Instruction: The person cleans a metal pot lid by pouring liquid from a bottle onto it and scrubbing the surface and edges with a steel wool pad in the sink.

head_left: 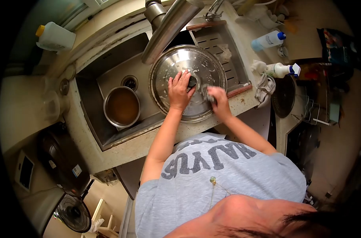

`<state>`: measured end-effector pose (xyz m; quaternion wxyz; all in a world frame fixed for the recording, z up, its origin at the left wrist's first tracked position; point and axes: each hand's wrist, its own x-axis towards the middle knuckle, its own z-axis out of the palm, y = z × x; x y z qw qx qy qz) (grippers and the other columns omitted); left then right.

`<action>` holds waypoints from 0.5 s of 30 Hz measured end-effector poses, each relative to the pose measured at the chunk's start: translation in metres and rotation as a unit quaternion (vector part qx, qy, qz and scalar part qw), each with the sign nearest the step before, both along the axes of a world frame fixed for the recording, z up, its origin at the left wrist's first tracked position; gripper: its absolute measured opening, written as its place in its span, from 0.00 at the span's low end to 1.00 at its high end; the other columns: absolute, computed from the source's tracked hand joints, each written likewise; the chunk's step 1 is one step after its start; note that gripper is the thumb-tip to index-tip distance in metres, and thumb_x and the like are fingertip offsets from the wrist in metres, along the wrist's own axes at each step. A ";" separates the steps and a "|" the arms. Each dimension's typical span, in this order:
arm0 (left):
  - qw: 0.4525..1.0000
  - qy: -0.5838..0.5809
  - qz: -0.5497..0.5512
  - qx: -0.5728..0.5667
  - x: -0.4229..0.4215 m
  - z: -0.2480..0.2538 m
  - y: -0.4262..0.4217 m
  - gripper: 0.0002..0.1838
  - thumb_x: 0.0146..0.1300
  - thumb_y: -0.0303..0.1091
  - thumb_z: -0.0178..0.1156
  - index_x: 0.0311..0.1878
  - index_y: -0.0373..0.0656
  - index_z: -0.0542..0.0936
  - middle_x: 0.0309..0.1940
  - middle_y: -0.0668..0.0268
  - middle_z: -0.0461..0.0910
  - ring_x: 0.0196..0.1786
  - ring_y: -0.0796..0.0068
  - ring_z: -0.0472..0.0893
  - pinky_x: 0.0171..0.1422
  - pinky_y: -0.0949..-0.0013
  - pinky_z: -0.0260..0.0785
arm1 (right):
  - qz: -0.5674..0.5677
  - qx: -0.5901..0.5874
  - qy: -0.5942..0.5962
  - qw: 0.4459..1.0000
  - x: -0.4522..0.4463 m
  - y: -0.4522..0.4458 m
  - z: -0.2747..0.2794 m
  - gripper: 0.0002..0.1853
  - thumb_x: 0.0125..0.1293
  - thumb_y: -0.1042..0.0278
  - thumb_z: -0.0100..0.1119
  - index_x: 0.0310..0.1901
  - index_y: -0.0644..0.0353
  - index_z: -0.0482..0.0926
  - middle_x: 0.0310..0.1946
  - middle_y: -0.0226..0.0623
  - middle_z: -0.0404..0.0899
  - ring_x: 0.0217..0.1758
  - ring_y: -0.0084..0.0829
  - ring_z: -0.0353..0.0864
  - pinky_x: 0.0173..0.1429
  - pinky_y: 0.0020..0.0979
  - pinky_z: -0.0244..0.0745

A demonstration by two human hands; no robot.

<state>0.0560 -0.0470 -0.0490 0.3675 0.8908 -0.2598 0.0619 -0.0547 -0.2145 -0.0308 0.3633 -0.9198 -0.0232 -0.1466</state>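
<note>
A large round metal pot lid (176, 63) with suds and droplets lies across the sink's right part, its black knob (192, 81) facing up. My left hand (180, 92) rests on the lid, fingers stretched out flat, with the knob beside its index finger and thumb. At the lid's right side, my right hand (219, 101) is closed on a steel wool scrubber (207, 93), pressed to the metal; motion blurs both. What lies under the lid is hidden.
A metal pot (122, 108) with brownish liquid stands in the sink (105, 75), near the drain (129, 82). The faucet (168, 31) reaches over the lid's far edge. Right of the sink are a blue-capped bottle (267, 41), a spray bottle (279, 70) and a cloth (264, 85).
</note>
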 end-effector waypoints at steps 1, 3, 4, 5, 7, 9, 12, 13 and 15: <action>1.000 0.003 0.002 0.002 0.001 0.001 0.000 0.28 0.51 0.41 0.68 0.57 0.50 0.74 0.60 0.69 0.75 0.65 0.63 0.69 0.69 0.48 0.54 | -0.033 0.017 -0.013 0.999 0.024 -0.008 -0.004 0.20 0.51 0.85 0.57 0.47 0.57 0.73 0.51 0.39 0.77 0.57 0.45 0.71 0.63 0.39 0.64; 1.000 -0.005 -0.002 -0.011 0.001 0.003 0.000 0.25 0.56 0.44 0.65 0.57 0.48 0.75 0.60 0.67 0.75 0.64 0.62 0.70 0.68 0.48 0.55 | -0.117 0.043 0.006 0.992 0.071 -0.026 -0.010 0.21 0.50 0.86 0.56 0.46 0.56 0.73 0.50 0.39 0.77 0.56 0.45 0.71 0.62 0.40 0.65; 1.000 -0.003 -0.003 -0.008 -0.003 0.003 0.001 0.25 0.56 0.44 0.65 0.57 0.48 0.75 0.60 0.67 0.75 0.64 0.62 0.70 0.68 0.48 0.55 | -0.168 0.051 0.034 0.984 0.082 -0.030 -0.011 0.22 0.49 0.86 0.55 0.47 0.56 0.73 0.50 0.39 0.77 0.57 0.46 0.71 0.62 0.40 0.65; 1.000 -0.007 -0.002 -0.002 -0.004 0.003 0.001 0.24 0.58 0.45 0.63 0.57 0.48 0.75 0.60 0.66 0.75 0.64 0.61 0.70 0.68 0.47 0.55 | -0.161 0.004 -0.013 0.987 0.078 -0.027 -0.015 0.22 0.50 0.86 0.55 0.48 0.56 0.72 0.50 0.39 0.77 0.56 0.47 0.70 0.62 0.41 0.64; 1.000 -0.025 0.003 0.001 0.001 -0.001 -0.001 0.23 0.62 0.47 0.58 0.56 0.46 0.75 0.59 0.66 0.75 0.64 0.60 0.70 0.67 0.47 0.55 | -0.084 -0.054 -0.058 0.993 0.044 -0.004 -0.012 0.18 0.54 0.78 0.58 0.48 0.56 0.71 0.53 0.40 0.75 0.59 0.46 0.69 0.64 0.43 0.63; 1.000 -0.030 0.009 -0.004 0.003 -0.001 -0.003 0.23 0.62 0.47 0.58 0.57 0.47 0.75 0.59 0.66 0.75 0.64 0.60 0.70 0.67 0.47 0.55 | -0.036 -0.053 -0.054 0.996 0.025 0.010 0.001 0.17 0.55 0.75 0.60 0.47 0.56 0.71 0.54 0.41 0.74 0.59 0.46 0.69 0.64 0.43 0.62; 1.000 -0.020 0.009 -0.003 -0.001 -0.001 -0.002 0.22 0.62 0.47 0.57 0.57 0.47 0.75 0.60 0.66 0.75 0.64 0.61 0.70 0.67 0.47 0.55 | 0.003 -0.039 -0.051 0.998 0.027 -0.007 -0.009 0.18 0.57 0.68 0.62 0.48 0.55 0.70 0.55 0.43 0.72 0.61 0.46 0.67 0.66 0.43 0.60; 1.000 -0.016 0.008 -0.004 0.000 -0.001 -0.002 0.22 0.63 0.47 0.57 0.57 0.47 0.75 0.60 0.66 0.74 0.64 0.61 0.70 0.67 0.47 0.55 | -0.079 -0.043 -0.013 0.996 0.041 -0.020 -0.013 0.18 0.57 0.68 0.61 0.48 0.55 0.70 0.55 0.43 0.71 0.61 0.46 0.67 0.66 0.42 0.60; 1.000 -0.013 0.008 0.002 0.000 0.000 -0.001 0.22 0.63 0.47 0.57 0.57 0.48 0.75 0.60 0.66 0.74 0.64 0.61 0.69 0.68 0.47 0.55 | -0.157 -0.080 -0.005 0.984 0.045 -0.018 -0.020 0.17 0.58 0.69 0.60 0.49 0.56 0.69 0.56 0.44 0.70 0.60 0.47 0.66 0.65 0.43 0.60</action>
